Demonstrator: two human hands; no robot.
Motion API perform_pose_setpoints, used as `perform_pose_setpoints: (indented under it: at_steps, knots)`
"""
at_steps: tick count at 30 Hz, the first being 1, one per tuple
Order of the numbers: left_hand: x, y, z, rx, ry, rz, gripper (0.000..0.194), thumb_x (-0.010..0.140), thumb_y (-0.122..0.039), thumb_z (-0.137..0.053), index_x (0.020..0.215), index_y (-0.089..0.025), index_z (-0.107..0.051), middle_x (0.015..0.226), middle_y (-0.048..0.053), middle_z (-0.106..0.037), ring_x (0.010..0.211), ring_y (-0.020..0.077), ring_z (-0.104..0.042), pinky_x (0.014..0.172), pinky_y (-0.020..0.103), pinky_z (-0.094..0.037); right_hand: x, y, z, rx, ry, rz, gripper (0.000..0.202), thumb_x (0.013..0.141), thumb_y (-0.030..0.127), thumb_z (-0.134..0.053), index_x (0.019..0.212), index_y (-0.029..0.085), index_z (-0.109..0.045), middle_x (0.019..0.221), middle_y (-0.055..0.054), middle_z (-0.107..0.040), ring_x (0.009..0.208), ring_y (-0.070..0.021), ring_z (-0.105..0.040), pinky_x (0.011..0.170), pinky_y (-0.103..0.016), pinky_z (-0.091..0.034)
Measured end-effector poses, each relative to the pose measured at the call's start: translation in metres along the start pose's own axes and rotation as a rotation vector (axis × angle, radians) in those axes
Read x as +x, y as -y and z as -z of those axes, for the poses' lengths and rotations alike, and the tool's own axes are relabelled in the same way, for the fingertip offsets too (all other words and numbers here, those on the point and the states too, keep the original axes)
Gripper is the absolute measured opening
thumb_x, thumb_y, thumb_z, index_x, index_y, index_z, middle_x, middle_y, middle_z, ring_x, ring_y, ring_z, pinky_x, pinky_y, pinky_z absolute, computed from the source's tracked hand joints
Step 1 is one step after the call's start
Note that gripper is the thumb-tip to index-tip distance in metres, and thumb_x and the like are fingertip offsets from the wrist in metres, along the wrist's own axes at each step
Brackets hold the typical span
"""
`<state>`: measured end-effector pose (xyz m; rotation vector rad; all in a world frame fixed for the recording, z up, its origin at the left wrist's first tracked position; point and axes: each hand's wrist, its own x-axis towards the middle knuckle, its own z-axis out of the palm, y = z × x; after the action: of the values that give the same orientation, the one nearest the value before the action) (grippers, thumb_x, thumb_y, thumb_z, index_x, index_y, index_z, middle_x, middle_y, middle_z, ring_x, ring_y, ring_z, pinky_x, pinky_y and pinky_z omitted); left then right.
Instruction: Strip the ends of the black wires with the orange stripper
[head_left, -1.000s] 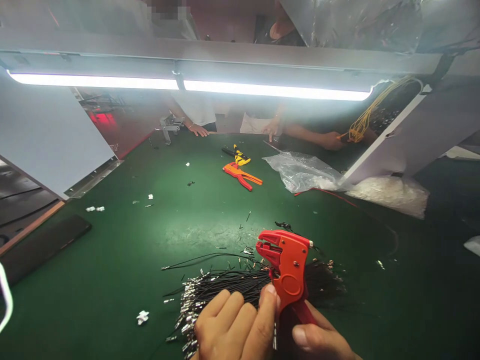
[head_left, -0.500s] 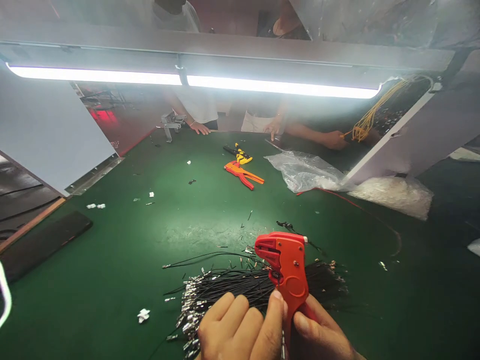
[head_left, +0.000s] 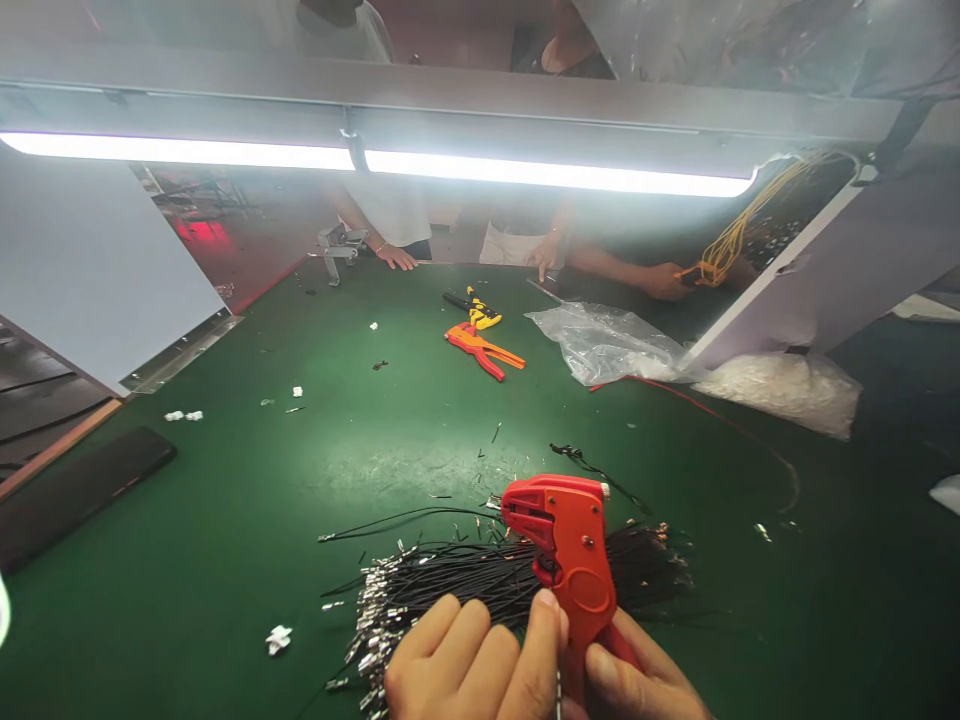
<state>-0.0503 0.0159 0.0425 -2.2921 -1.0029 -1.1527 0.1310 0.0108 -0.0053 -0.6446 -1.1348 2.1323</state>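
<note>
Here the right hand (head_left: 637, 685) grips the rigid red crimping tool (head_left: 566, 550) by its handles, while the left hand (head_left: 472, 665) pinches a thin, limp black wire (head_left: 556, 690) beside it.

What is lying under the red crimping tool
A bundle of black wires with metal terminals, spread on the green table. The part behind the tool and both hands is hidden.

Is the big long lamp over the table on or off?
On. The lamp glows bright white and lights the green table.
</note>
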Motion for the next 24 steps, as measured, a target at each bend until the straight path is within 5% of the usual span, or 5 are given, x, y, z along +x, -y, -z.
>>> perform_pose_setpoints:
  at_steps: [6, 12, 20, 24]
  knots:
    - [-0.003, -0.007, -0.016, 0.072, -0.221, 0.121, 0.018, 0.097, -0.007, -0.051, 0.088, -0.014, -0.066, 0.038, -0.009, -0.047, 0.031, 0.0092, -0.041, 0.039, 0.03, -0.025, 0.005, 0.003, -0.006, 0.103, 0.075, -0.03, 0.048, 0.071, 0.065, -0.069, 0.086, 0.02, -0.06, 0.078, -0.003, -0.049, 0.066, -0.0173, -0.045, 0.071, -0.034, -0.041]
    - [0.0, -0.001, 0.001, 0.026, 0.048, 0.003, 0.008, 0.092, -0.006, -0.062, 0.093, -0.012, -0.067, 0.045, -0.01, -0.054, 0.037, 0.0065, -0.052, 0.041, 0.024, -0.036, 0.005, 0.014, -0.006, 0.123, 0.085, -0.067, 0.042, 0.075, 0.059, -0.067, 0.086, 0.019, -0.062, 0.081, -0.005, -0.054, 0.074, -0.0199, -0.051, 0.075, -0.034, -0.044]
    - [-0.003, -0.01, -0.014, 0.064, -0.132, 0.096, 0.008, 0.094, -0.012, -0.063, 0.087, -0.012, -0.067, 0.042, -0.01, -0.049, 0.034, 0.0071, -0.046, 0.042, 0.026, -0.03, 0.001, -0.003, 0.003, 0.046, 0.03, 0.045, 0.051, 0.085, 0.064, -0.063, 0.086, 0.013, -0.062, 0.069, -0.003, -0.056, 0.061, -0.0128, -0.049, 0.063, -0.028, -0.036]
    - [-0.004, -0.013, -0.018, 0.102, -0.203, 0.177, 0.018, 0.098, -0.009, -0.054, 0.084, -0.014, -0.065, 0.039, -0.01, -0.047, 0.032, 0.0076, -0.043, 0.042, 0.029, -0.027, -0.007, -0.011, 0.004, 0.121, -0.112, -0.045, 0.051, 0.082, 0.064, -0.071, 0.093, 0.015, -0.061, 0.069, 0.0, -0.057, 0.059, -0.0106, -0.047, 0.063, -0.027, -0.033]
